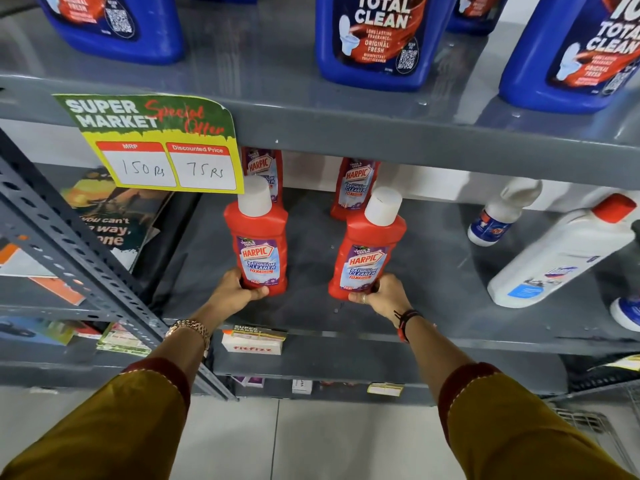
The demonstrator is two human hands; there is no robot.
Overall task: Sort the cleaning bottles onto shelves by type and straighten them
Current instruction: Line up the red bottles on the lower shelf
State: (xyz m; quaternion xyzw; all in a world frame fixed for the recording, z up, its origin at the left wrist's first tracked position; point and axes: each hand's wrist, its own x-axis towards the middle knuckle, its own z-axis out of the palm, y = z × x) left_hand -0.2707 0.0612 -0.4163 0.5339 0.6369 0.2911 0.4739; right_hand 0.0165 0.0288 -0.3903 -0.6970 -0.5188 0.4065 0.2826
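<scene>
On the grey middle shelf [311, 317] stand two red Harpic bathroom cleaner bottles with white caps. My left hand [235, 289] grips the base of the left red bottle [258, 237], which stands upright. My right hand [381, 294] grips the base of the right red bottle [367, 251], which leans slightly right. Two more red Harpic bottles [353, 185] stand behind them at the back of the shelf, their tops hidden by the upper shelf. Blue Total Clean bottles [377, 39] stand on the upper shelf.
White bottles with red and white caps [561, 254] stand tilted at the right of the middle shelf. A yellow price sign [162, 147] hangs from the upper shelf edge. A slotted metal upright [69, 251] and printed cards are at left. A small Fitfizz box [252, 342] sits on a lower shelf.
</scene>
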